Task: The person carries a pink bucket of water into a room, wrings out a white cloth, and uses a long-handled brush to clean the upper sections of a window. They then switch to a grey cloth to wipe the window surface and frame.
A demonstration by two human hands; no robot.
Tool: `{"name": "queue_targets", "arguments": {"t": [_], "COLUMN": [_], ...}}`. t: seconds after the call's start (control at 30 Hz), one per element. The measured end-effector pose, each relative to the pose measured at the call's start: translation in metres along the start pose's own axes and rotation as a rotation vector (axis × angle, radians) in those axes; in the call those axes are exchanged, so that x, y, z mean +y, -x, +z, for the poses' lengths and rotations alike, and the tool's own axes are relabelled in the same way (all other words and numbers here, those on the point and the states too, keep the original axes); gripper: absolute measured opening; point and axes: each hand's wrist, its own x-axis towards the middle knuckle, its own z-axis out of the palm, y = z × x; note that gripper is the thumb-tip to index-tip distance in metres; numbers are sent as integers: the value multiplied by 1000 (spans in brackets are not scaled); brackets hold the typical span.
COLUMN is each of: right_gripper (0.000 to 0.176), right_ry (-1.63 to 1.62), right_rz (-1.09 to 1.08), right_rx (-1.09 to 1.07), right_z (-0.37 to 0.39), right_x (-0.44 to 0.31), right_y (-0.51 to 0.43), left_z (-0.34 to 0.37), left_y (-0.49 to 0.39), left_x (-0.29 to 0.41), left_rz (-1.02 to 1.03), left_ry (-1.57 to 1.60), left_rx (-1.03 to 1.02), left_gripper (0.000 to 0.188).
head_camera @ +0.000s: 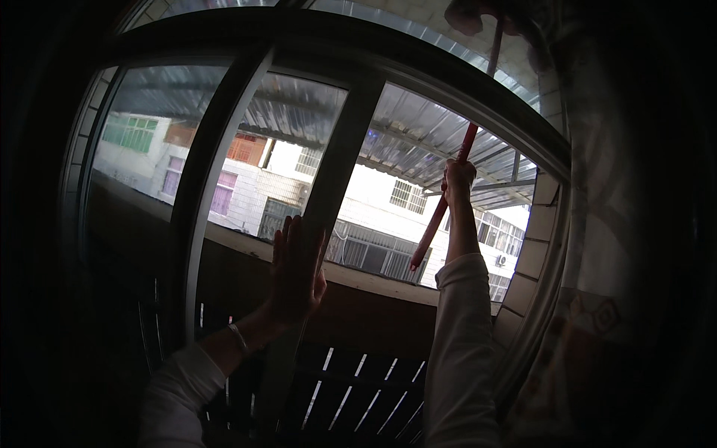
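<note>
My right hand (460,178) is raised and closed around a red pole (428,238), reaching out through the right-hand opening of a sliding window. The pole leans; its lower end hangs free below my fist, while the upper part (495,47) shows through the pane above the top rail. A dark, blurred shape (468,17) appears at the pole's upper end; what it is I cannot tell. Flat against the dark upright sash frame (347,145) rests my left hand (297,269), fingers pointing up, holding nothing. A bracelet (237,337) circles that wrist.
A thick rail (420,53) crosses above the opening. At the right stand a tiled wall edge (529,257) and a pale curtain (594,235). Outside are a corrugated metal awning (414,131), a ledge (386,280), dark slats with light gaps (358,386), and a white building (364,196).
</note>
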Motion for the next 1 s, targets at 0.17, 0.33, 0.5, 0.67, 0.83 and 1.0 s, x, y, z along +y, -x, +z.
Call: {"name": "queue_targets", "arguments": {"t": [0.17, 0.33, 0.5, 0.67, 0.83, 1.0], "right_gripper": [21, 12, 11, 19, 16, 11], "right_ry": [39, 202, 283, 46, 83, 244], "right_rz": [59, 139, 125, 13, 56, 91], "right_rx": [56, 114, 176, 55, 118, 180], "right_z": [-45, -111, -111, -59, -61, -105], "right_x": [39, 80, 81, 24, 22, 56], "right_y": [45, 117, 97, -22, -38, 33], "left_z": [-2, -2, -2, 1, 0, 1], "left_y": [1, 0, -1, 0, 1, 2], "left_x": [1, -1, -4, -5, -6, -4], "left_rz": [-3, -9, 3, -3, -11, -10], "left_ry": [74, 25, 18, 78, 91, 94], "left_rx": [26, 10, 7, 25, 19, 24], "left_gripper": [77, 71, 70, 75, 75, 74]}}
